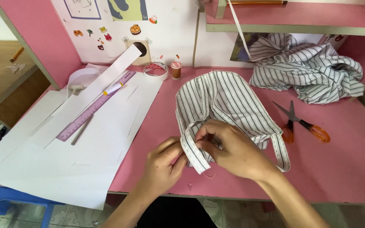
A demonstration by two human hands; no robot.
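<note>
Pinching the striped strap point(189, 148) at lower centre — our 2 hands, left hand point(162, 164) and right hand point(232, 147), clamp it; its length runs down-right.

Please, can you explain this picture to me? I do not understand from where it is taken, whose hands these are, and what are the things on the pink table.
There is no machine here. A person wears a camera on the head, so the single picture looks down at that person's own two bare hands over a pink desk.

The left hand and the right hand both pinch a strap of a small striped fabric piece, which lies on the desk in front of them.

To the right lie scissors with orange handles, and behind them a crumpled heap of the same kind of striped cloth.

To the left are large white paper sheets, with a purple ruler on top. Near the back wall stand a roll of tape and a spool of brown thread.
</note>
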